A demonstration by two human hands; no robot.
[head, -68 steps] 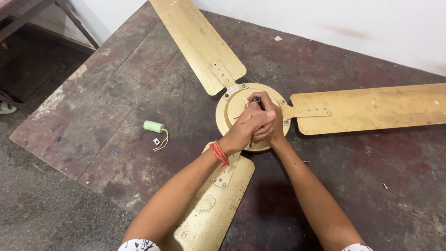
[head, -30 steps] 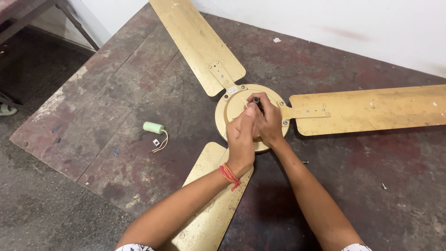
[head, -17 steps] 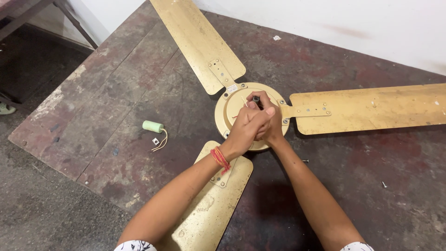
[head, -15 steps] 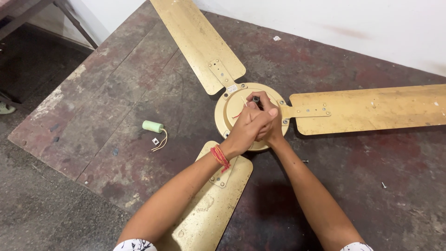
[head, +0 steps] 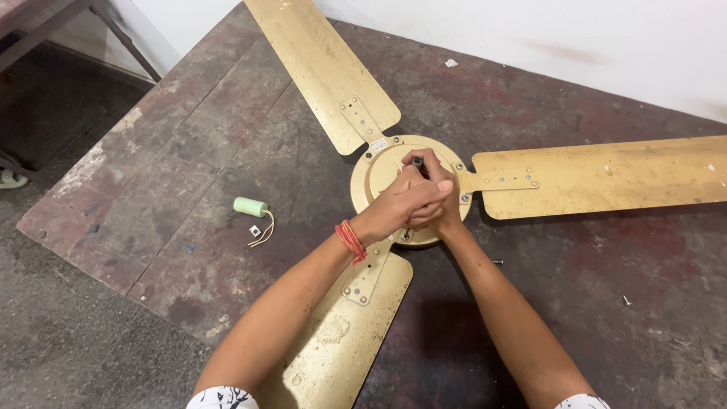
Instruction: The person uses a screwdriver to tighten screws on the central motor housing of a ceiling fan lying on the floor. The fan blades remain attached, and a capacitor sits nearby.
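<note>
At the frame's centre, the round gold metal hub point(head: 379, 170) of a three-bladed gold ceiling fan lies on a worn reddish slab, all blades bolted on. The left hand point(head: 401, 203) and right hand point(head: 433, 198) are clasped together around a small dark upright tool point(head: 417, 162) pressed into the hub. A pale green cylindrical capacitor point(head: 250, 207) with loose wires lies apart at left, unconnected, and a loose screw point(head: 497, 262) lies right of the hub.

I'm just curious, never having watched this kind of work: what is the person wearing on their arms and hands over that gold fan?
Both hands are bare, with no gloves. The left hand has a band of red-orange thread wound round its wrist; the right hand shows no band or ring. Both forearms are uncovered. At the bottom edge, short white sleeves with dark markings just show on each arm.
</note>
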